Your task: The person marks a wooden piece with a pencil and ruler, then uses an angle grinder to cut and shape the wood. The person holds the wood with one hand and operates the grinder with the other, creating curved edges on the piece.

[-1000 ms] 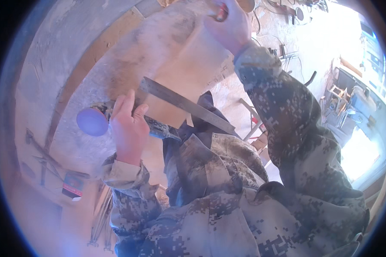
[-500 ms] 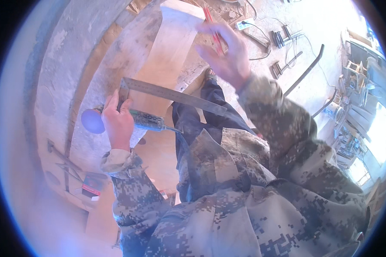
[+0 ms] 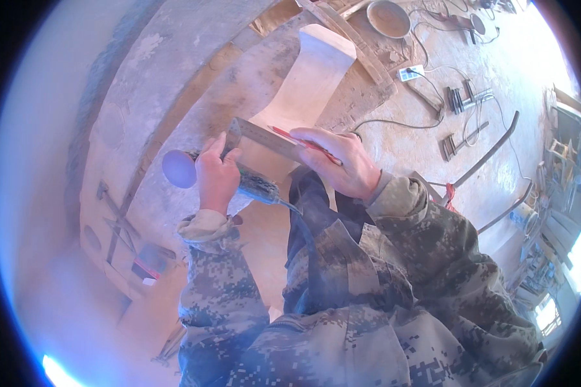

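Item: my left hand (image 3: pixel 216 177), closed around the body of a power tool (image 3: pixel 255 187), likely a grinder, with its round disc (image 3: pixel 179 168) out to the left and its cord (image 3: pixel 301 222) trailing back over my lap.

Item: my right hand (image 3: pixel 339 161), lying flat on a metal ruler (image 3: pixel 265 137), a red pencil (image 3: pixel 303 143) pinned under the fingers.

Item: pale wooden board (image 3: pixel 313 77), curved, running away from me beneath the ruler, resting on a dusty bench (image 3: pixel 174 97).

Item: floor beyond, with a power strip (image 3: pixel 411 72), cables, metal bars (image 3: pixel 490 151) and a round pan (image 3: pixel 388 18).

Risks, as I judge them: the disc sits close to the ruler's end and could nick it if I tilt my left hand; the ruler may slide under light pressure and skew a line; the cord could snag on my knee.
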A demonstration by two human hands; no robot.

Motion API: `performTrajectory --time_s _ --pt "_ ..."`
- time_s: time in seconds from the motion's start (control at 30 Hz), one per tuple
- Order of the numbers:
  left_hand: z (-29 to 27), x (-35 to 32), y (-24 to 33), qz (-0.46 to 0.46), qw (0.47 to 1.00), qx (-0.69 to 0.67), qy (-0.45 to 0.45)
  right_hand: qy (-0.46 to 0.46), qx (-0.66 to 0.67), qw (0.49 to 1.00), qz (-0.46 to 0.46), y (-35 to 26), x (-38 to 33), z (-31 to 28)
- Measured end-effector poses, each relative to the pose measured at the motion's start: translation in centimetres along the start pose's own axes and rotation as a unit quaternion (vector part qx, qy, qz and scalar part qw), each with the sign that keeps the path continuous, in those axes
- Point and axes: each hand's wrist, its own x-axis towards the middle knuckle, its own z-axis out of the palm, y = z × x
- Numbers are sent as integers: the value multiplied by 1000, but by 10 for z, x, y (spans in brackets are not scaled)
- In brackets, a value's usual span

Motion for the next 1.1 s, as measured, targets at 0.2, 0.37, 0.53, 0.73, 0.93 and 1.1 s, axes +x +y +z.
performTrajectory --time_s 0.2,0.37,0.53,0.73,0.93,1.1 --pt "-1 1 8 -7 1000 -25 -1 -11 -30 999 -28 13 30 16" --pt "3 1 1 2 1000 -24 14 -35 -47 998 -9 11 41 23" --pt "2 -1 -2 13 1000 -2 17 -45 -72 996 15 -1 12 6" --pt "-1 3 4 -24 999 1 -20 -99 -139 978 121 -17 -36 -41" --pt "2 3 1 -14 1000 -6 -9 -68 -172 966 178 -28 -57 -50" --pt "-3 -10 -24 16 1000 4 -6 12 -169 976 138 -14 -77 -33"
